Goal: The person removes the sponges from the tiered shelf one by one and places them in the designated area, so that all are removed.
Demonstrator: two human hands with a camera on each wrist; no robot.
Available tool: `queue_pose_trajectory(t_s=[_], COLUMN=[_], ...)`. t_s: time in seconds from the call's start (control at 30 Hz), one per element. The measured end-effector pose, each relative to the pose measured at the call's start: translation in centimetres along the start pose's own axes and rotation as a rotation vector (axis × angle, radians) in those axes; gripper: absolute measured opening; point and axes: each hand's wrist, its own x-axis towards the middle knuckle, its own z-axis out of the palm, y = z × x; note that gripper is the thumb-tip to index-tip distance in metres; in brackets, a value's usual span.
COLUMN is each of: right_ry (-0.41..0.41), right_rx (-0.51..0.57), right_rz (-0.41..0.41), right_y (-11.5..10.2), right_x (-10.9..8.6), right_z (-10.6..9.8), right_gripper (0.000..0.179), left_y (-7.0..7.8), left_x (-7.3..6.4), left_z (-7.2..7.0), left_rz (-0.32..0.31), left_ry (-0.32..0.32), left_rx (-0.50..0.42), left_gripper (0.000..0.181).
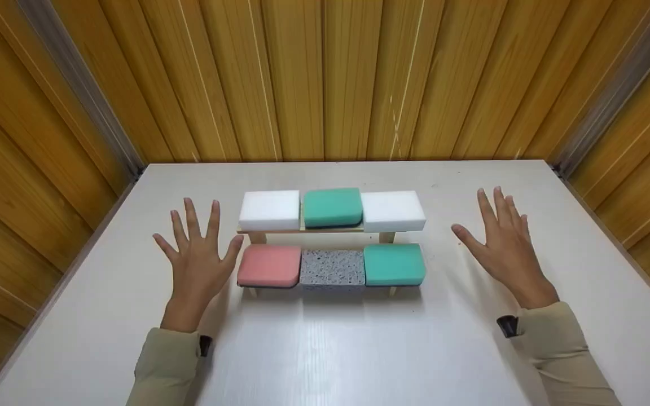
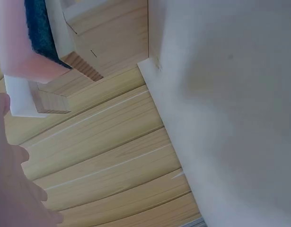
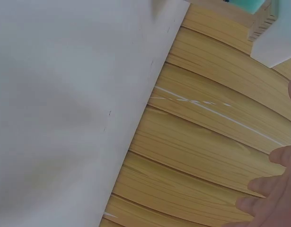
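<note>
Both hands are spread on either side of a two-step wooden rack [image 1: 258, 237] and hold nothing. My left hand [image 1: 196, 262] has its fingers fanned, its thumb tip close to the pink sponge [image 1: 269, 265] at the lower step's left. Beside that sponge sit a speckled grey block [image 1: 332, 268] and a green sponge [image 1: 394, 264]. The upper step carries a white block [image 1: 269, 209], another green sponge [image 1: 332, 207] and a second white block [image 1: 392, 210]. My right hand [image 1: 505, 248] is apart from the rack, to its right. A dark scouring layer [image 2: 43, 35] shows under the pink sponge in the left wrist view.
The rack stands on a white table [image 1: 313, 349]. Wood-patterned panels [image 1: 342, 79] rise behind the table and at both sides, with grey metal strips [image 1: 85, 84] in the corners. Dark bands [image 1: 508, 326] show at the sleeve cuffs.
</note>
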Motion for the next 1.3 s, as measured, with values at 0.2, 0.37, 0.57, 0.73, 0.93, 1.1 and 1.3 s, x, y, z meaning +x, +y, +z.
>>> queue_pose_trajectory(t_s=[0.2,0.37,0.57,0.73,0.93,1.1,1.3], right_ry=[-0.020,-0.068,-0.134,-0.202,-0.264,-0.312,-0.377], right_rx=[0.099,0.161,0.155,0.177,0.219,0.252,0.271], right_rz=[-0.044,-0.067,-0.088,-0.105,-0.127,-0.153,-0.206], right_y=[-0.4,-0.6,-1.1,-1.7,-2.3,-2.9,-3.6], right_x=[0.8,1.5,2.3,2.8,3.6,4.3,5.1], right_z=[-0.7,-1.1,-1.5,-1.7,-1.6,-1.5,-1.4], right_gripper=[0.085,0.085,0.085,0.085,0.086,0.086,0.087], left_y=[-0.6,-1.1,-2.0,-2.7,-3.6,-4.3,-5.0], left_x=[0.0,-0.4,-1.0,-1.6,-2.4,-3.1,-3.4], left_z=[-0.3,-0.1,0.5,1.2,2.0,2.6,3.6], left_rz=[-0.078,-0.151,-0.181,-0.137,-0.116,-0.160,-0.099], left_ry=[-0.132,-0.228,-0.286,-0.372,-0.492,-0.587,-0.602], left_rx=[-0.333,-0.679,-1.040,-1.254,-1.441,-1.522,-1.499], left_gripper=[0.070,0.065,0.060,0.056,0.057,0.064,0.065])
